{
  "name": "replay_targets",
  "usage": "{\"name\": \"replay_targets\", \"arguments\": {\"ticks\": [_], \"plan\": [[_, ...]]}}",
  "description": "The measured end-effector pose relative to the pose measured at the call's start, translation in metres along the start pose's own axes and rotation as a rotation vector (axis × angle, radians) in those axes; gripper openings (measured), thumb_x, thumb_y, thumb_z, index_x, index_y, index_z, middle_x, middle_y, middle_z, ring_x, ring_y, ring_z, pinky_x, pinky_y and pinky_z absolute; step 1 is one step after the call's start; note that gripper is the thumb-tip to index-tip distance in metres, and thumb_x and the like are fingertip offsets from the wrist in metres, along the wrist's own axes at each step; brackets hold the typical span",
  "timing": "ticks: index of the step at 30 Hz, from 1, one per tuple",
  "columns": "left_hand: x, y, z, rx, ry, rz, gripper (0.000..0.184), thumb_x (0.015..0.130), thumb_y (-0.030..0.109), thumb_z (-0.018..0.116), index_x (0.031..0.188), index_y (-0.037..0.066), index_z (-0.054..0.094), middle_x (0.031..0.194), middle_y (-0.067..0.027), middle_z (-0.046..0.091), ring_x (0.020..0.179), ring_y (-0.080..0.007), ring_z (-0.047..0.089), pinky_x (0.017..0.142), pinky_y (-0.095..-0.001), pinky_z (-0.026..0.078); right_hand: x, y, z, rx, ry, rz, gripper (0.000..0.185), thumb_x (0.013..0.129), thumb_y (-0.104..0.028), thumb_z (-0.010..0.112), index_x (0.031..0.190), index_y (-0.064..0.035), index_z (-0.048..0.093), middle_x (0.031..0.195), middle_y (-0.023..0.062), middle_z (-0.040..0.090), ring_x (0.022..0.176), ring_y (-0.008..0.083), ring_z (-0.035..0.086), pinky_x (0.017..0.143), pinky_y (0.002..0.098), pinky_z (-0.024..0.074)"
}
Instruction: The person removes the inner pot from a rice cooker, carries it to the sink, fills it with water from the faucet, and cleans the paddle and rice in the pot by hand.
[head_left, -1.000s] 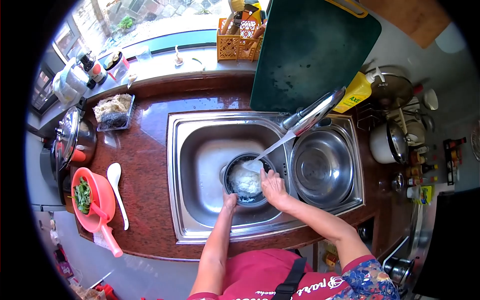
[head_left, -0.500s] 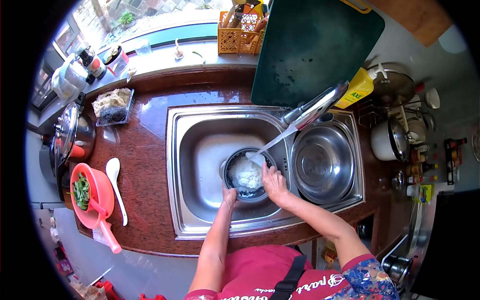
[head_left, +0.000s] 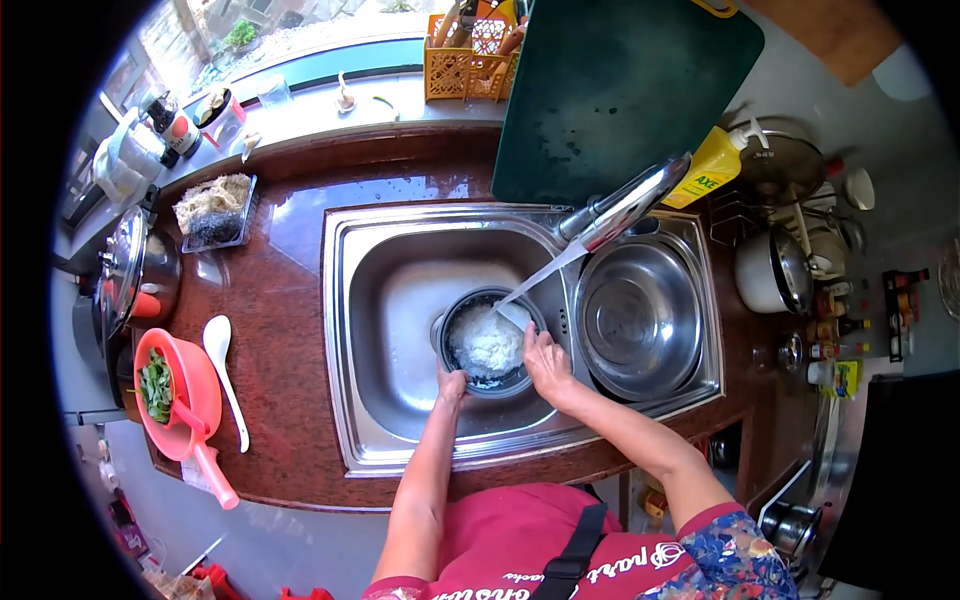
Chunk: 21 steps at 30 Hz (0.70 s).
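Note:
In the left basin of the steel sink (head_left: pixel 385 330) sits a round dark pot (head_left: pixel 472 384) with a white, rice-like mass (head_left: pixel 485 342) and liquid in it. My left hand (head_left: pixel 451 383) grips the pot's lower left rim. My right hand (head_left: pixel 546 362) is closed on a pale, translucent utensil (head_left: pixel 513 316) at the pot's right rim; its flat end reaches over the white mass. Water from the faucet (head_left: pixel 625 212) runs down into the pot. A large steel bowl (head_left: pixel 640 318) stands in the right basin.
Left counter: pink colander (head_left: pixel 190 385) with green leaves, white spoon (head_left: pixel 226 380), plastic tray of dried food (head_left: pixel 215 212), pressure cooker (head_left: pixel 145 265). Behind the sink lean a green cutting board (head_left: pixel 620 100) and yellow soap bottle (head_left: pixel 708 170). A lidded pot (head_left: pixel 765 275) stands right.
The view has shifted slightly. My right hand and the utensil have moved a little within the pot's right side, and the utensil's angle has changed. My left hand still holds the rim.

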<state>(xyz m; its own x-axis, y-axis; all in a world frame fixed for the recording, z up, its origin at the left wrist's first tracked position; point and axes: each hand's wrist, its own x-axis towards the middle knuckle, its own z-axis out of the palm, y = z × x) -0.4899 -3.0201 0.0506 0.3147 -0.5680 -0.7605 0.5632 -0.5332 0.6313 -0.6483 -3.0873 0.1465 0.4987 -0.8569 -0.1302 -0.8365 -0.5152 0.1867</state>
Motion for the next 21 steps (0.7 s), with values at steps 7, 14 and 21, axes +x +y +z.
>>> {"name": "replay_targets", "arguments": {"ticks": [7,14,21], "plan": [[0.018,-0.019,-0.006,-0.06,-0.002,0.075,0.062,0.056,-0.012,0.039,0.116,0.005,0.04,0.078,-0.0138,0.053,0.045,-0.0235,0.054,0.025,-0.0299,0.037,-0.033,-0.024,0.009,0.112,-0.126,0.058,0.044,0.075,-0.005,0.052,0.118,0.0062,0.044,0.077,0.0149,0.056,0.06,0.0237,0.063,0.048,0.0294,0.0513],[0.015,-0.016,-0.004,-0.081,-0.028,0.034,0.056,0.058,-0.011,0.039,0.112,0.003,0.041,0.073,-0.0114,0.053,0.042,-0.0213,0.053,0.025,-0.0286,0.037,-0.01,-0.002,0.001,0.091,-0.119,0.052,0.045,0.077,-0.005,0.05,0.119,0.0065,0.041,0.08,0.0153,0.055,0.063,0.0264,0.063,0.051,0.0316,0.0522],[0.004,-0.006,-0.003,-0.062,-0.047,0.013,0.058,0.059,-0.009,0.039,0.115,0.004,0.039,0.072,-0.0102,0.052,0.04,-0.0184,0.05,0.026,-0.0305,0.04,0.01,-0.002,-0.001,0.28,-0.171,0.132,0.042,0.078,-0.004,0.049,0.117,0.0068,0.039,0.084,0.0215,0.057,0.068,0.033,0.063,0.058,0.0369,0.0532]]}}
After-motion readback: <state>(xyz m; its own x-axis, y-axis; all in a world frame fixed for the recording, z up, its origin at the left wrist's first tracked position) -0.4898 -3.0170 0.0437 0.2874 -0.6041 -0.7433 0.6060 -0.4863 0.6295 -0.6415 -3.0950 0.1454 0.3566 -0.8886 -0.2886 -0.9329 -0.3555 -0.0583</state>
